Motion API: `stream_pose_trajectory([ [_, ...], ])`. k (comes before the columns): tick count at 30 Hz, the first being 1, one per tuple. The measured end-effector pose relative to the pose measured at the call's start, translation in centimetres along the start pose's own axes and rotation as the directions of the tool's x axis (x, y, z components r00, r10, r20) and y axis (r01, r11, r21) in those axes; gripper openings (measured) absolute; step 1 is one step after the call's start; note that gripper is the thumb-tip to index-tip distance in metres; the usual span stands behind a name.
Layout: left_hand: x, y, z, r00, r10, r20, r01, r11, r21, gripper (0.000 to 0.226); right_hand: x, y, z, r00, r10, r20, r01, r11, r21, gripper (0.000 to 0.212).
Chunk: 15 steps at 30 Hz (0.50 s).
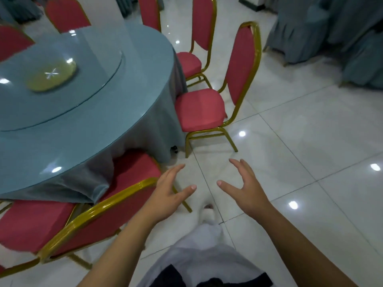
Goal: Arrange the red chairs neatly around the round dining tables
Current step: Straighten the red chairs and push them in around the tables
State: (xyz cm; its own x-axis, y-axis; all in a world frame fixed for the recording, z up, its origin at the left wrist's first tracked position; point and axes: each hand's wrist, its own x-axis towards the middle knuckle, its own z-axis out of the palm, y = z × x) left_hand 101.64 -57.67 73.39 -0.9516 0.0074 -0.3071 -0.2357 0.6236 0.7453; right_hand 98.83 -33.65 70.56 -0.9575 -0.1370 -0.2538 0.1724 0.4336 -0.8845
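Left hand (167, 191) and right hand (246, 189) hang spread, empty, beside the table (68, 125); near chair (99, 224) tucked under it, far chair (241, 65) standing off it.

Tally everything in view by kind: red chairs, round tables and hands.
Red chairs: 7, several only partly in view
Round table: 1; the draped shapes at upper right are unclear and not counted
Hands: 2, left hand and right hand
Total: 10

head-worn wide-angle view looks forward and down, near the hands (207, 189).
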Motion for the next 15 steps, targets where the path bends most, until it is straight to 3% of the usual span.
stream_pose_trajectory([
  [9, 21.0, 5.4, 3.2, 0.999, -0.002, 0.053, 0.005, 0.999, -0.049, 0.074, 14.8, -0.4, -10.8, 0.995, 0.019, -0.099, -0.028, 0.996, -0.087, 0.079],
  [15, 35.8, 13.3, 3.7, 0.999, 0.045, -0.026, -0.05, 0.979, -0.199, 0.064, 25.9, -2.9, -19.1, 0.991, 0.061, -0.118, -0.084, 0.978, -0.193, 0.079],
])
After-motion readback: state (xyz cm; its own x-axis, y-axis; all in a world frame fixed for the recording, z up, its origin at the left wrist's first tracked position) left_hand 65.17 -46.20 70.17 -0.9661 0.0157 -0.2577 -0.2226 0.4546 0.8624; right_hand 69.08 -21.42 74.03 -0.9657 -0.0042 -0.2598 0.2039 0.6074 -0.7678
